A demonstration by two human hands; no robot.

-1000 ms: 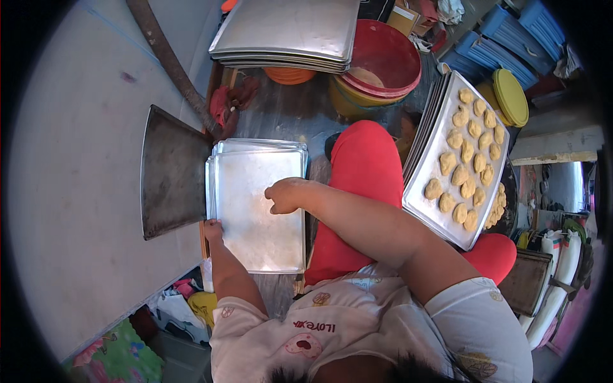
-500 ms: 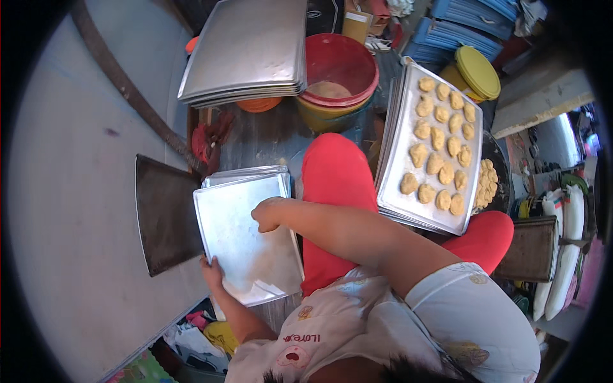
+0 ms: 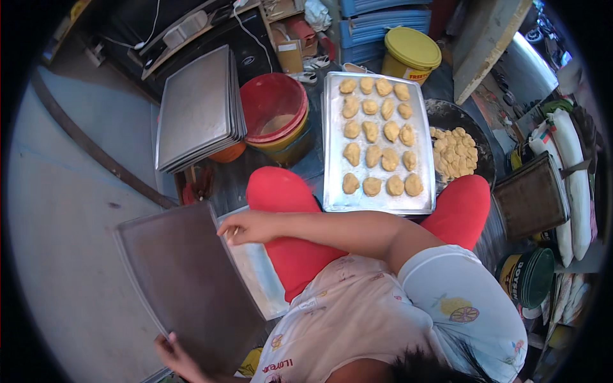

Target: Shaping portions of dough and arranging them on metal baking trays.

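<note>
A dark baking tray [image 3: 185,274] stands tilted against the pale wall at my left. My left hand [image 3: 175,357] grips its lower edge, fingertips on the rim. Across my lap reaches my right arm, and my right hand [image 3: 246,227] is by the tray's upper right edge with its fingers curled; whatever they hold is hidden. Partly covered by the dark tray, a shiny silver tray [image 3: 263,274] lies beside my knee. In front of me a light metal tray [image 3: 332,185] bears rows of dough pieces [image 3: 370,131], on top of other trays.
A stack of metal trays [image 3: 195,108] stands ahead on the left, beside nested red and yellow buckets [image 3: 274,105]. At the right a black basin [image 3: 482,134] holds more dough pieces. Beyond are a yellow-lidded bucket [image 3: 412,51] and blue stacked plastic [image 3: 383,25]. Another dark tray [image 3: 533,198] leans at right.
The dark tray has come off the wall side and over the silver tray. My left hand has moved down and left, my right hand slightly up. The view has turned right.
</note>
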